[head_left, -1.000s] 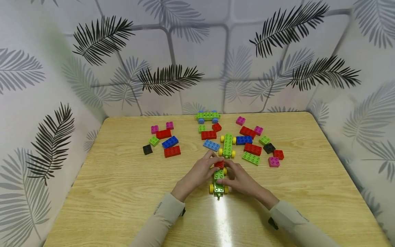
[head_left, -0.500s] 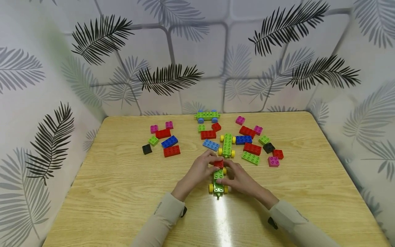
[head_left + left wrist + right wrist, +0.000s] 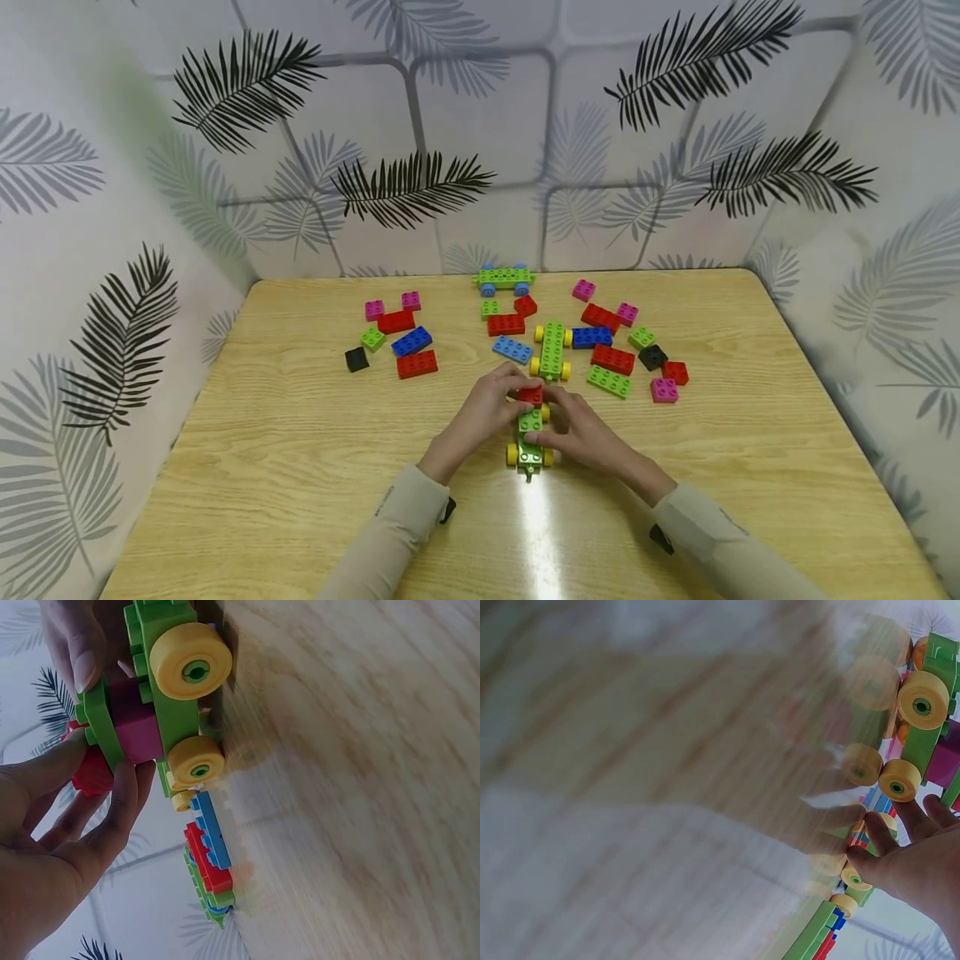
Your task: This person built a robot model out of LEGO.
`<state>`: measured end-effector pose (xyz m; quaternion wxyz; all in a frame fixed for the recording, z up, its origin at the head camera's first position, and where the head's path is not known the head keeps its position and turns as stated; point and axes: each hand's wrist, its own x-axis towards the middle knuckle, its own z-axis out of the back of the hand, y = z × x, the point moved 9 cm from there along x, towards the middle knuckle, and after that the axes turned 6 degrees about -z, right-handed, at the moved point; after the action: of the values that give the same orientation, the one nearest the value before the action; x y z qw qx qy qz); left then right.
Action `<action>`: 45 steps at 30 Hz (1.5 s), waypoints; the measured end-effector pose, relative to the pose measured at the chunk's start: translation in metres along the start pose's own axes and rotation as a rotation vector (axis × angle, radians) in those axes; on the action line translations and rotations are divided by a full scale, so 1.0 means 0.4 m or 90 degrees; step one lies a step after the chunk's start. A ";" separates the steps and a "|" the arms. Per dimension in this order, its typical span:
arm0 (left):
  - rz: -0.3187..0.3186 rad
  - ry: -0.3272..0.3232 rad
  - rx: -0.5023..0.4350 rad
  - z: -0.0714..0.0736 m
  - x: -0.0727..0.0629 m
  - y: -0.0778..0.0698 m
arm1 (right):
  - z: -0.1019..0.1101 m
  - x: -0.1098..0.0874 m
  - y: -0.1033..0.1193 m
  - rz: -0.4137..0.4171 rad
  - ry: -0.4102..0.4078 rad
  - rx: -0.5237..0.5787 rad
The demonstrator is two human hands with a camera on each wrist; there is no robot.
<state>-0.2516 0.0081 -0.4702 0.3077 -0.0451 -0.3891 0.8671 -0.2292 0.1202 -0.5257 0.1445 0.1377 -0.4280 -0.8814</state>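
In the head view a toy car (image 3: 529,455) built of blocks stands before me on yellow wheels. Its green wheeled base (image 3: 169,675) carries a magenta brick (image 3: 139,727), with a flat green brick (image 3: 103,726) above that. On top, at the far end, sits a red brick (image 3: 531,395). My left hand (image 3: 487,410) pinches this red brick, its fingertips reaching down to the green brick's edge. My right hand (image 3: 588,429) holds the car from the right, thumb on the green brick and fingers beside the far wheel, partly hidden in the head view.
Beyond the hands stands another green wheeled base (image 3: 552,350) with yellow wheels. A green base with blue wheels (image 3: 505,278) is at the table's back edge. Loose bricks lie around: a light blue brick (image 3: 513,349), a dark blue one (image 3: 412,341), a black one (image 3: 356,359) and several others.
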 end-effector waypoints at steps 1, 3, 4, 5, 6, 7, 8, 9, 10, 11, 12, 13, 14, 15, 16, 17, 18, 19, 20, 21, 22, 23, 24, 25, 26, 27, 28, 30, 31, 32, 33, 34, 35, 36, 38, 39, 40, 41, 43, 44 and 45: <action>-0.001 0.000 0.004 0.001 0.001 0.000 | -0.001 0.001 0.001 0.003 0.000 0.000; 0.000 0.000 0.010 0.002 0.002 0.000 | -0.002 0.002 -0.001 0.002 0.001 0.002; 0.000 0.001 0.013 0.002 0.003 -0.001 | -0.002 0.002 0.001 0.005 0.000 0.000; 0.000 0.000 0.012 0.003 0.003 -0.001 | -0.002 0.002 0.001 0.004 0.001 0.000; 0.000 -0.001 0.012 0.003 0.003 -0.001 | -0.001 0.001 0.002 0.003 0.001 0.002; 0.000 -0.002 0.011 0.003 0.003 -0.001 | 0.000 0.001 0.003 0.002 0.001 0.003; -0.002 -0.004 0.007 0.003 0.002 -0.001 | 0.001 0.001 0.003 0.000 0.001 0.003; -0.004 -0.006 0.003 0.003 0.001 -0.001 | 0.002 0.000 0.004 0.002 0.000 0.003; -0.005 -0.008 -0.001 0.003 0.000 0.000 | 0.002 -0.001 0.005 0.004 0.000 0.001; -0.005 -0.011 -0.006 0.002 -0.001 0.001 | 0.003 0.000 0.005 0.000 0.002 0.003; -0.004 -0.013 -0.012 0.001 -0.003 0.003 | 0.003 -0.001 0.004 -0.001 0.002 0.003; -0.004 -0.014 -0.019 -0.001 -0.005 0.006 | 0.002 0.000 0.002 -0.005 0.004 0.002; -0.002 -0.015 -0.030 -0.005 -0.008 0.009 | 0.002 0.000 0.001 -0.007 0.005 0.002; 0.002 -0.015 -0.040 -0.008 -0.011 0.013 | 0.001 0.000 -0.001 -0.009 0.006 0.002; 0.007 -0.016 -0.051 -0.012 -0.014 0.017 | 0.001 0.001 -0.003 -0.013 0.006 0.002; 0.009 -0.017 -0.060 -0.015 -0.016 0.020 | 0.002 0.002 -0.005 -0.018 0.006 0.002; 0.013 -0.019 -0.070 -0.018 -0.018 0.023 | 0.002 0.003 -0.005 -0.019 0.005 0.001; 0.013 -0.023 -0.077 -0.019 -0.019 0.024 | 0.003 0.003 -0.006 -0.019 0.003 0.001; 0.015 -0.025 -0.084 -0.020 -0.020 0.025 | 0.003 0.004 -0.005 -0.017 0.002 0.001; 0.018 -0.028 -0.088 -0.021 -0.020 0.025 | 0.004 0.005 -0.004 -0.016 0.000 0.001; 0.018 -0.032 -0.090 -0.022 -0.019 0.025 | 0.004 0.005 -0.004 -0.015 -0.001 0.001; 0.017 -0.034 -0.091 -0.022 -0.019 0.024 | 0.004 0.006 -0.004 -0.015 -0.001 0.001; 0.017 -0.036 -0.092 -0.022 -0.020 0.024 | 0.004 0.006 -0.004 -0.016 -0.001 0.002; 0.016 -0.037 -0.093 -0.022 -0.020 0.023 | 0.004 0.006 -0.004 -0.019 -0.001 0.002; 0.016 -0.037 -0.092 -0.023 -0.020 0.023 | 0.003 0.007 -0.005 -0.021 0.000 0.002; 0.016 -0.038 -0.090 -0.023 -0.021 0.023 | 0.003 0.007 -0.003 -0.020 0.000 0.000; 0.013 -0.040 -0.087 -0.023 -0.022 0.022 | 0.002 0.008 -0.003 -0.022 0.001 0.000; 0.012 -0.041 -0.080 -0.021 -0.023 0.021 | 0.002 0.008 0.000 -0.018 0.001 -0.002; 0.012 -0.040 -0.077 -0.020 -0.023 0.021 | 0.001 0.009 0.001 -0.015 0.002 -0.006; 0.012 -0.039 -0.072 -0.019 -0.024 0.021 | 0.000 0.009 0.002 -0.012 0.003 -0.008; 0.011 -0.038 -0.066 -0.018 -0.025 0.020 | 0.000 0.009 0.004 -0.009 0.003 -0.012; 0.011 -0.037 -0.062 -0.017 -0.026 0.020 | -0.001 0.009 0.004 -0.010 0.004 -0.015; 0.011 -0.036 -0.058 -0.015 -0.027 0.020 | -0.001 0.009 0.005 -0.007 0.005 -0.020; 0.010 -0.035 -0.055 -0.014 -0.028 0.020 | -0.003 0.009 0.006 -0.005 0.007 -0.025; 0.011 -0.034 -0.047 -0.010 -0.031 0.019 | -0.004 0.007 0.008 -0.002 0.010 -0.037; 0.012 -0.034 -0.044 -0.009 -0.033 0.020 | -0.005 0.006 0.008 -0.001 0.013 -0.042; 0.014 -0.033 -0.043 -0.007 -0.034 0.021 | -0.006 0.004 0.009 -0.001 0.015 -0.045; 0.016 -0.033 -0.040 -0.006 -0.035 0.023 | -0.007 0.003 0.009 0.000 0.017 -0.050; 0.022 -0.034 -0.035 -0.003 -0.038 0.026 | -0.007 0.002 0.008 -0.004 0.020 -0.054; 0.025 -0.035 -0.034 -0.002 -0.039 0.028 | -0.008 0.001 0.008 -0.005 0.020 -0.055; 0.026 -0.036 -0.033 -0.001 -0.039 0.029 | -0.008 0.001 0.009 -0.006 0.020 -0.056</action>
<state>-0.2446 -0.0066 -0.4812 0.2777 -0.0367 -0.4189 0.8637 -0.2279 0.1158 -0.5248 0.1532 0.1468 -0.3856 -0.8979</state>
